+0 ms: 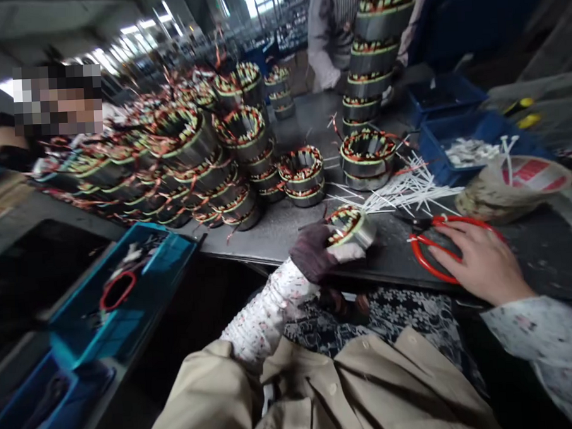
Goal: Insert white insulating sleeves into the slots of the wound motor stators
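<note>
My left hand (313, 254), in a dark purple glove, is shut on a small motor stator (352, 229) with copper windings, tilted and held just above the dark metal workbench (287, 230). My right hand (480, 261) lies flat with its fingers apart over red-handled scissors (432, 249), touching them without a visible grip. White cable ties (403, 193) lie scattered on the bench between the two hands and a stator (367, 159) standing further back.
Many wound stators (183, 140) stand in stacks across the bench. A blue tray of white pieces (472, 146) and a tan bag (512, 189) sit at the right. A co-worker (335, 32) stands beyond a tall stack. Blue crates (122, 278) sit left, below the bench edge.
</note>
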`<state>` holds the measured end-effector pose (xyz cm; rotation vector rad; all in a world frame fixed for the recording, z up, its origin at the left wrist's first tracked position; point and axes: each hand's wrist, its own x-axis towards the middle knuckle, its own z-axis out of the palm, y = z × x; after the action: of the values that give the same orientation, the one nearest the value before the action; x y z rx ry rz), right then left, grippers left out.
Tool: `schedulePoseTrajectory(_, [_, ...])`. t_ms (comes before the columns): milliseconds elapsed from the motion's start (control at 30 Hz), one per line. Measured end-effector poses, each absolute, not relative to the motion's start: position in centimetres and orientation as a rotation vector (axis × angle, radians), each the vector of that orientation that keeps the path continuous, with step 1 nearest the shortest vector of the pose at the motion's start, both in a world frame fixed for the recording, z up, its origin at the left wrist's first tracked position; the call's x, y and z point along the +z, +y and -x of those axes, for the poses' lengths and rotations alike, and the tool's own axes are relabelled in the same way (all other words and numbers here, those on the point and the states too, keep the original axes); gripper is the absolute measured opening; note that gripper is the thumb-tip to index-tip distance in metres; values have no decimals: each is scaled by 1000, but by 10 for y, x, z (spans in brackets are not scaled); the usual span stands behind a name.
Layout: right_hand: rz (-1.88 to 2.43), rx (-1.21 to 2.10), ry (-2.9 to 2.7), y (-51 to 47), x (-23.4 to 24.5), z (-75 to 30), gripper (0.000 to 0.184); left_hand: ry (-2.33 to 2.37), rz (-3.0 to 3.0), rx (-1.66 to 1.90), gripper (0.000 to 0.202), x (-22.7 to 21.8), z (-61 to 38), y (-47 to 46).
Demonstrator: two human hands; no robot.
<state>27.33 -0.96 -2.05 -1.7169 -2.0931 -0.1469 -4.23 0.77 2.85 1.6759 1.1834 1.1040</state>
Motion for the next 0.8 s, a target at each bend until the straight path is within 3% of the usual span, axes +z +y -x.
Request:
schedulePoseTrajectory(133, [1606,-279,-2057,-8,-42,-277,54,1195,-1451,1351,69,55,56,9])
schedulePoseTrajectory(300, [1523,-374,-2066,-8,-43,-279,53,1247,-1650,1881,61,115,75,63])
schedulePoseTrajectory(333, [1517,-382,-2067,-8,-42,-279,53,1354,-1937,1797,60,126,79,83])
schedulePoseTrajectory(400, [1503,-395,-2072,-8,-41,-279,53,1645,-2551,1201,58,141,88,124])
schedulePoseTrajectory(467, [1485,-406,-2082,-8,-40,-279,52,1863,-2782,520,51,146,95,158])
schedulePoseTrajectory(533, [1471,-425,-2088,-9,-38,-278,51,1911,-2796,191,47,146,99,174])
schedulePoseTrajectory(667, [1484,-444,-2072,-10,-34,-275,46,1878,-2869,34,44,151,90,154])
schedulePoseTrajectory(800, [1526,-350,-2047,-11,-34,-272,42,1864,-3087,285,72,153,44,122])
